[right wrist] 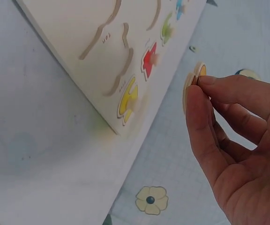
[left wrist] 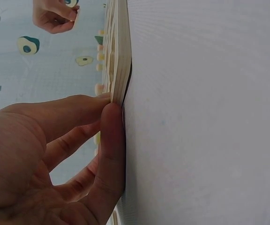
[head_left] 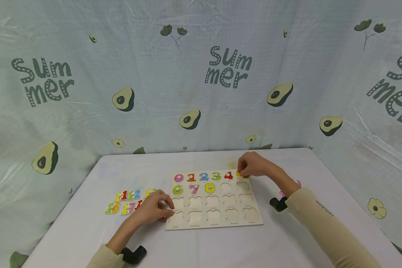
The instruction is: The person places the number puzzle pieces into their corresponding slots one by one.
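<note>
A pale wooden number puzzle board [head_left: 204, 203] lies on the white table, with coloured numbers 0 to 8 in its upper slots. At the board's left edge [left wrist: 121, 51], my left hand [head_left: 154, 206] pinches it between thumb and fingertip. My right hand [head_left: 254, 164] is raised over the far right corner, near the yellow 5 [right wrist: 128, 101]. Between its thumb and index finger it pinches an orange-yellow number piece [right wrist: 201, 70], seen nearly edge-on in the right wrist view, so its figure cannot be read.
Several loose two-digit number pieces [head_left: 123, 195] lie left of the board, partly behind my left hand. Pink pieces [head_left: 298, 182] lie to the right, partly hidden by my right forearm. A curtain [head_left: 154, 74] printed with avocados stands behind the table.
</note>
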`<state>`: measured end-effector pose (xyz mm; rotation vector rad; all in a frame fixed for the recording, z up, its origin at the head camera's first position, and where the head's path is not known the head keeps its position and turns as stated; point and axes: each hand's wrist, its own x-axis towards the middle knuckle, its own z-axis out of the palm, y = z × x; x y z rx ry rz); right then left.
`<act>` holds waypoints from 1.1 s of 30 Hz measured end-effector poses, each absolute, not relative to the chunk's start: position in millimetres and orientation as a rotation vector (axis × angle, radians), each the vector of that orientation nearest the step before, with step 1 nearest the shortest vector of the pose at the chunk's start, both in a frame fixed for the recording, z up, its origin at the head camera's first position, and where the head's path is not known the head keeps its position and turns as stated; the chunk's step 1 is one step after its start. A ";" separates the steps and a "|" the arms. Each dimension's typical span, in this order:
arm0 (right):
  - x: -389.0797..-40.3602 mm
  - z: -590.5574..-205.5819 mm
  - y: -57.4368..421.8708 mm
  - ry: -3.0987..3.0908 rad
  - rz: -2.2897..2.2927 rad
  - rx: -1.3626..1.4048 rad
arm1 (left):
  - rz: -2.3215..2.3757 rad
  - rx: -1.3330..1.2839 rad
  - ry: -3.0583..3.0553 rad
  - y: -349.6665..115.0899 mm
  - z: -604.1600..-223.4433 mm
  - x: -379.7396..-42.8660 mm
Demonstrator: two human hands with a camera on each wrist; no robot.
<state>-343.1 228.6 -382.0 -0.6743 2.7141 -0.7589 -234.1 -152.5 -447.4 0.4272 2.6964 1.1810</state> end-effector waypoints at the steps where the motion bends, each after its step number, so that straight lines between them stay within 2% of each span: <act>1: -343.3 -383.0 227.8 2.712 -0.760 -0.689 | 1.180 0.422 2.698 -152.4 -447.3 -234.1; 21: -343.0 -407.9 190.7 2.605 -0.845 -0.677 | 1.180 0.431 2.698 -151.5 -450.8 -235.9; 33: -345.0 -418.0 184.7 2.605 -0.829 -0.670 | 1.172 0.426 2.710 -152.0 -450.6 -236.0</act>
